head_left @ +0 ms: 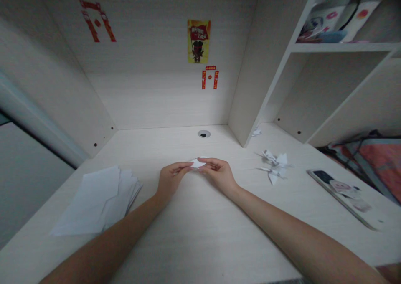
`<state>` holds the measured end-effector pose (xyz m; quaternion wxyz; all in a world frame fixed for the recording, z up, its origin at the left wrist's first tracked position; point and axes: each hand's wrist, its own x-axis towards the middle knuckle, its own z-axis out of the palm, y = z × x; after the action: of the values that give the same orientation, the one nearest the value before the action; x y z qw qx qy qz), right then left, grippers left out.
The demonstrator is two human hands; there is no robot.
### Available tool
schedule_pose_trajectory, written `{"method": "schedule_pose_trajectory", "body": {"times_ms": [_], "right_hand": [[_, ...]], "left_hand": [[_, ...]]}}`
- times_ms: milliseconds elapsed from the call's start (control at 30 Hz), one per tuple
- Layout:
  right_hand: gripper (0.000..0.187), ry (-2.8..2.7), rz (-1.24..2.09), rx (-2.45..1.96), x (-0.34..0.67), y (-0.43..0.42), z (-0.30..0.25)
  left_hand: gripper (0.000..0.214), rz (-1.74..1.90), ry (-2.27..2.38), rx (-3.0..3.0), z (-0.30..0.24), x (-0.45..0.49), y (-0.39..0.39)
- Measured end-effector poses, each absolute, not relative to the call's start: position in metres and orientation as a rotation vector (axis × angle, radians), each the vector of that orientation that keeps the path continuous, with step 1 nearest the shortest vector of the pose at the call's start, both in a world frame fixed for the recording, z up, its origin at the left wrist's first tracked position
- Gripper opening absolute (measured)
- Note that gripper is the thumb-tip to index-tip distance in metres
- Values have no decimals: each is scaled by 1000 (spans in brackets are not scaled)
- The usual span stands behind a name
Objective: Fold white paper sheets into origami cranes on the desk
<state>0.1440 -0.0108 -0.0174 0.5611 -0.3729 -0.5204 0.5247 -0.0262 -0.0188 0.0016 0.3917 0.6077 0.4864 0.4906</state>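
Between my two hands, just above the middle of the desk, is a small folded piece of white paper. My left hand pinches its left side between thumb and fingers. On the other side my right hand pinches it the same way, fingers curled. The fingers cover part of the paper, so its full folded shape is hidden. Right of my hands lie several folded white paper cranes in a loose cluster. A pile of white paper sheets rests to the left, beside my left forearm.
A phone in a decorated case lies on the desk at the right. Behind it is a red and grey fabric item. An upright panel and shelves rise at the back right. A cable hole is set in the desk's rear.
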Motion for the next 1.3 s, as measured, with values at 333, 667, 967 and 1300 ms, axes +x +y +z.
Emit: {"method": "schedule_pose_trajectory", "body": {"times_ms": [333,667,967,1300], "right_hand": [[39,-1316,1283,-861,145,-13,-15],[31,-1295,1262,-880,145,-16,-10],[15,-1201,1316,-794,142,-15,-10],[19,-1211,1296,-868,142,-16,-12]], "left_hand": [[18,1257,1208,1548,5,-25,-21],[19,1263,1229,1592,5,-25,-23],[18,1281,1262,1572,1,-23,-21],[21,1269,1248,1506,6,-20,-25]]}}
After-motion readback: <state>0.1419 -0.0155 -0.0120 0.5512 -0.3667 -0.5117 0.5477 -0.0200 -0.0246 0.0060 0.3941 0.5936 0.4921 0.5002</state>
